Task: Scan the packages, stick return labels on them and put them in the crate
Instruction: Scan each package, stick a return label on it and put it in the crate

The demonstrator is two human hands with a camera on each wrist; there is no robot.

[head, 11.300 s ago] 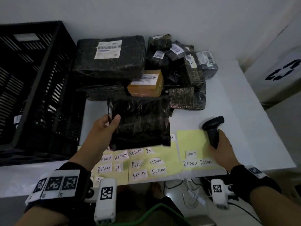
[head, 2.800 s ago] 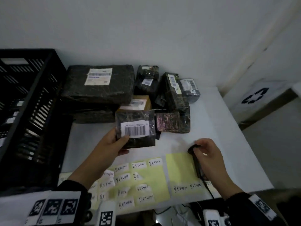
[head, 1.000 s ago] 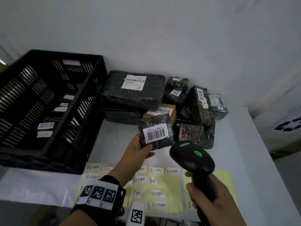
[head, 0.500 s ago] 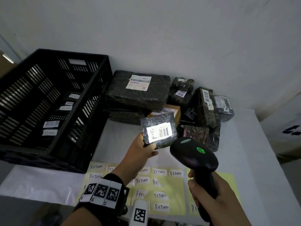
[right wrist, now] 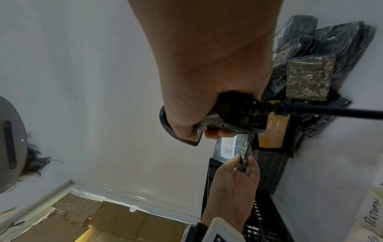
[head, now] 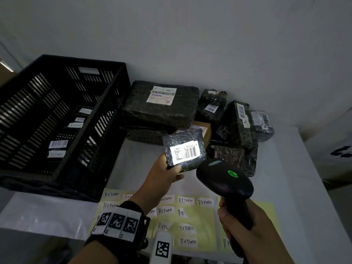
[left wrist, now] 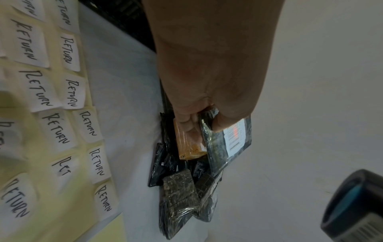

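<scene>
My left hand (head: 163,176) grips a small black-wrapped package (head: 183,149) by its lower left corner and holds it up above the table. Its white barcode label (head: 185,152) faces me and glows brightly. My right hand (head: 247,231) holds the black barcode scanner (head: 224,184) by its handle; the scanner's head points at that label and a green light shines on top. In the left wrist view the thumb and fingers pinch the package (left wrist: 228,144). The right wrist view shows the scanner (right wrist: 234,117) in my fist and the package (right wrist: 234,147) beyond.
A black slatted crate (head: 62,119) stands at the left with labelled packages inside. A pile of black packages (head: 162,105) and a brown box (head: 203,128) sits at the back. Yellow sheets of RETURN labels (head: 186,214) lie along the table's front edge.
The scanner light now falls on the barcode label, which shines white. The package and scanner have shifted only slightly; both hands keep their hold.
</scene>
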